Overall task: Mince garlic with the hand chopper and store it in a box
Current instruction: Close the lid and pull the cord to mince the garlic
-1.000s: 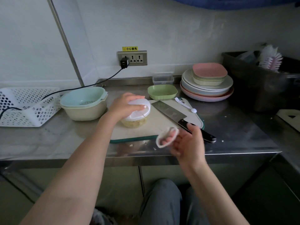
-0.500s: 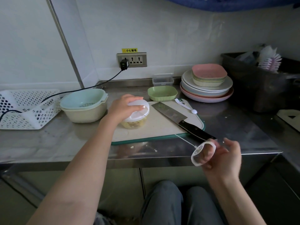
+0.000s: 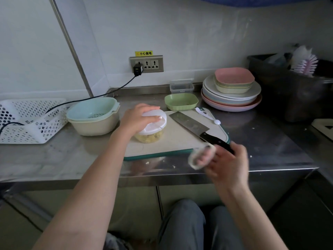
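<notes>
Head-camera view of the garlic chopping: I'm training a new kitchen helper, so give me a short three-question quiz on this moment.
1. True or false: the steel cleaver with the black handle lies on the pale cutting board with the green rim.
2. Which hand rests on the white lid of the clear hand chopper? A) left hand B) right hand C) neither
3. Fill in: the right hand grips the white pull ___.

Key: 1 true; 2 A; 3 ring (blurred, but its fingers pass through it).
</notes>
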The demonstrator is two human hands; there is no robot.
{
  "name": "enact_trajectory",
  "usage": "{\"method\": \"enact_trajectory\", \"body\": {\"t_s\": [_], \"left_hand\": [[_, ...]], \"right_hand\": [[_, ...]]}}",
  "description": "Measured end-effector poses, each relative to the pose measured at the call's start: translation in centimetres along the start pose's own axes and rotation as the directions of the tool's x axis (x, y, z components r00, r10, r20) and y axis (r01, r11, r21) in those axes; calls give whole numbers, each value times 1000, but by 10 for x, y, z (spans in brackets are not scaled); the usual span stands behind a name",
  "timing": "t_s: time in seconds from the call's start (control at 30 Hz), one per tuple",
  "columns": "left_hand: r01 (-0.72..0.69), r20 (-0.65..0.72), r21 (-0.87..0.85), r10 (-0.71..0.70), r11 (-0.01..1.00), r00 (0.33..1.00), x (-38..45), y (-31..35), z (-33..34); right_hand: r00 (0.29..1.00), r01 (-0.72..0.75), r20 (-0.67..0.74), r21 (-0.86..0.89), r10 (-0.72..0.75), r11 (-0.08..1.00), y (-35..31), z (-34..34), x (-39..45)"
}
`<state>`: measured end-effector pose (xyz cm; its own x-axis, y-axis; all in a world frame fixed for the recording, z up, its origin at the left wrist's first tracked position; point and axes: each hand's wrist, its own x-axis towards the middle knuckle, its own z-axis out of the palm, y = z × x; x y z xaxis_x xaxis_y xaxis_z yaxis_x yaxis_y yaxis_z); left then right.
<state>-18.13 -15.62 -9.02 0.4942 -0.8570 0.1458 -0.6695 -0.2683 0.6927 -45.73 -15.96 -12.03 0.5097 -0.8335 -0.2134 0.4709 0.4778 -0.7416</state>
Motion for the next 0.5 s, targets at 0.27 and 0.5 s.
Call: {"method": "enact_trajectory", "body": {"t_s": [0.27, 0.5], "left_hand": [[-33, 23, -36, 34, 999, 999, -1, -3, -3], [-27, -26, 15, 28, 1000, 999, 0, -1, 0]], "right_hand": [[993, -87, 58, -175, 98, 981, -5, -4, -4], [939, -221, 225, -185, 261, 957, 10, 10, 5]]}}
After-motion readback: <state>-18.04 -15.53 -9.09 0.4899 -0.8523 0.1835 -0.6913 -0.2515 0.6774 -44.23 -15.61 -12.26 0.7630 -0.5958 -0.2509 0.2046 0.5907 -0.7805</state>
